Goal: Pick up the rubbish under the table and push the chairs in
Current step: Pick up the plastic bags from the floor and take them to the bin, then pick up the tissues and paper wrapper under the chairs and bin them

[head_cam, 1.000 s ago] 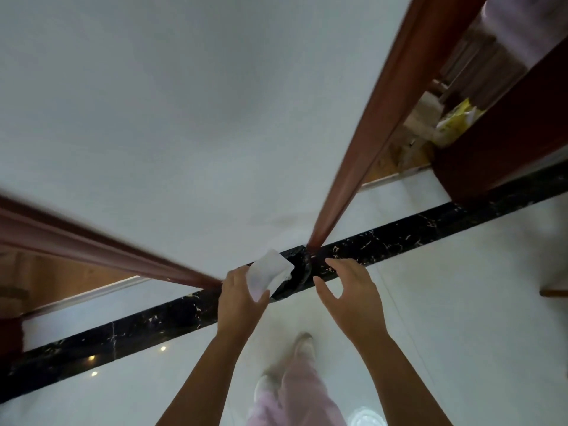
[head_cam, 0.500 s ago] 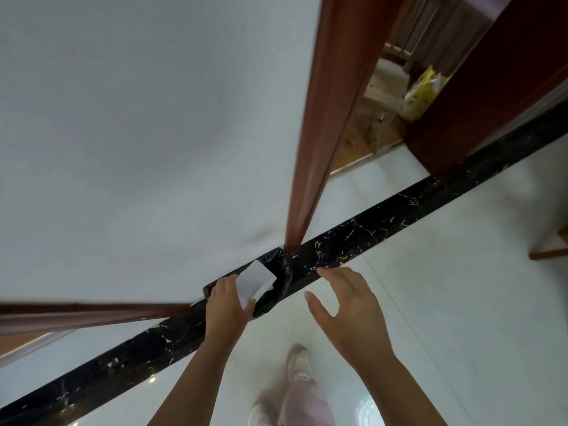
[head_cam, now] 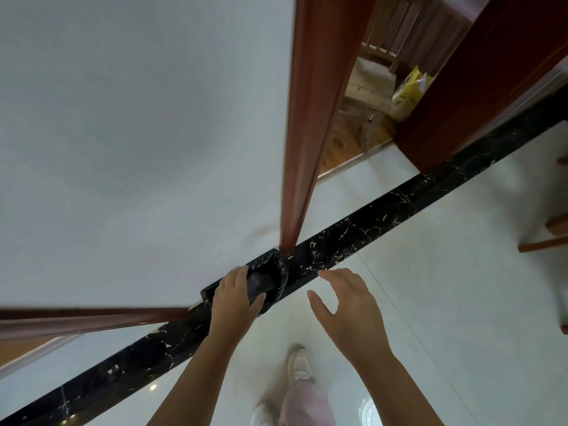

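A person stands over a small bin lined with a black bag (head_cam: 281, 273), set on the floor against the foot of a white wall (head_cam: 138, 133). The left hand (head_cam: 235, 298) lies over the bin's mouth, fingers together and curved down into the opening. A greyish scrap of rubbish (head_cam: 256, 285) shows just beneath the fingers, inside the liner. Whether the fingers grip the scrap or only touch it cannot be told. The right hand (head_cam: 347, 312) hovers just beside the bin, to its right, with palm down, fingers spread apart and slightly bent, holding nothing.

The only printed item is a yellow bag (head_cam: 407, 93) standing beyond the doorway, and its lettering is too small to read.

The floor is glossy white tile (head_cam: 430, 302), crossed diagonally by a black marble strip (head_cam: 384, 216) veined in gold, on which the bin stands. A reddish-brown wooden door frame (head_cam: 310, 118) rises from the strip just behind the bin. A second length of the same wood (head_cam: 76, 321) runs off to the left. Through the doorway a wooden floor and a worn wooden stool (head_cam: 368, 78) can be seen, beside a dark red wooden panel (head_cam: 479, 72). Wooden chair legs (head_cam: 544, 242) enter at the right edge, well apart from the bin. Below the hands are pale pink trousers (head_cam: 304, 404) and a white shoe (head_cam: 298, 364).
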`<action>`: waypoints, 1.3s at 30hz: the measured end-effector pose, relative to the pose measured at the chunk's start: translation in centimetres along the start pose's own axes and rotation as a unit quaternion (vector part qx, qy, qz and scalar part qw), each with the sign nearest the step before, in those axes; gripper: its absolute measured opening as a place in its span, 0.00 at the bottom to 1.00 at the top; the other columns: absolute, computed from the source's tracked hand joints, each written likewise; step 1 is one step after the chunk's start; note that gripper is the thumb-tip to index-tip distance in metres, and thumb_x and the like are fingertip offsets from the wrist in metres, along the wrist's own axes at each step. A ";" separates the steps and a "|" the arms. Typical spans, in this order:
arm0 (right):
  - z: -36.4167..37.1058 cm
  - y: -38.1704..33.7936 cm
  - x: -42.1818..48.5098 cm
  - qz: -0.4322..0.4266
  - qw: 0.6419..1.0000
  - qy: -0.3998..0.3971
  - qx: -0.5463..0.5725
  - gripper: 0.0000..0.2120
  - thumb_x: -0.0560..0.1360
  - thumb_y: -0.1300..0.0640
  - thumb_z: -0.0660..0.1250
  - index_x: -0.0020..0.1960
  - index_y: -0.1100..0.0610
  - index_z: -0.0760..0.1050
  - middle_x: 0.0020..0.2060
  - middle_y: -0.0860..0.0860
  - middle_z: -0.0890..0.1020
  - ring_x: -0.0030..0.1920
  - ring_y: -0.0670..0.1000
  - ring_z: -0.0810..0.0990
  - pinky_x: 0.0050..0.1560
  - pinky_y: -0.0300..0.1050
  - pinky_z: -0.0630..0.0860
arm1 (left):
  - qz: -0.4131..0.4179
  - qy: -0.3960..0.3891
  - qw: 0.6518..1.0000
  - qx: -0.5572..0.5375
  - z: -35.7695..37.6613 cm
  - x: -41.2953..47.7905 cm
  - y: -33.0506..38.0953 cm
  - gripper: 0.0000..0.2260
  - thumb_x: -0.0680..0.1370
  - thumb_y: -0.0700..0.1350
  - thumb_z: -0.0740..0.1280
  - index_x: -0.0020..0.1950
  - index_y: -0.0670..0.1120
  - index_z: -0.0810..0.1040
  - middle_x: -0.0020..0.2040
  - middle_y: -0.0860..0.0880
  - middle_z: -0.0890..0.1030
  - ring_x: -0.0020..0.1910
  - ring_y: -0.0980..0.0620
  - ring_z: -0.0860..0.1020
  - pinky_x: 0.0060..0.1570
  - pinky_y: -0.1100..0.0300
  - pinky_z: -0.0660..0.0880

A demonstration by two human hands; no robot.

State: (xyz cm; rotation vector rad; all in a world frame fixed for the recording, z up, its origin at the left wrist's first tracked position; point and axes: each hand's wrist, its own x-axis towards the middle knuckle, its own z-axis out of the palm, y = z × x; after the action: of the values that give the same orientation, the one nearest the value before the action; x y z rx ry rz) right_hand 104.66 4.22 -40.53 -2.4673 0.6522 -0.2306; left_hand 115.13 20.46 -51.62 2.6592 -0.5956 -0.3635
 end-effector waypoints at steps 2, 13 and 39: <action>-1.1 -1.2 -0.4 0.003 1.000 0.000 0.002 0.21 0.69 0.45 0.59 0.52 0.57 0.78 0.46 0.51 0.82 0.48 0.50 0.79 0.46 0.44 0.76 | 0.020 0.016 1.000 -0.010 -2.1 -1.3 1.7 0.28 0.68 0.46 0.75 0.63 0.36 0.72 0.59 0.39 0.76 0.58 0.39 0.74 0.56 0.46 0.71; -11.6 -7.4 -5.3 -0.043 0.997 0.057 -0.026 0.18 0.69 0.47 0.60 0.50 0.59 0.79 0.44 0.52 0.82 0.46 0.51 0.80 0.48 0.39 0.72 | 0.184 0.106 0.977 -0.026 -17.3 -9.5 10.8 0.22 0.74 0.53 0.59 0.61 0.41 0.70 0.56 0.41 0.78 0.58 0.41 0.74 0.56 0.48 0.72; -36.2 3.8 -24.2 0.210 0.901 0.343 -0.162 0.17 0.69 0.51 0.68 0.54 0.59 0.78 0.51 0.55 0.82 0.52 0.56 0.80 0.56 0.49 0.71 | 0.552 -0.005 0.827 -0.109 -18.8 -20.1 41.6 0.19 0.75 0.51 0.58 0.59 0.42 0.77 0.58 0.45 0.79 0.59 0.47 0.75 0.60 0.54 0.66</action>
State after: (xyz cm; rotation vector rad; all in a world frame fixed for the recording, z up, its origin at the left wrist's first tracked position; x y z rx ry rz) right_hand 71.33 -3.94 -13.45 -2.4385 1.6094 -0.9018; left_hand 89.06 0.78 -13.93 1.6837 -1.7892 -0.0719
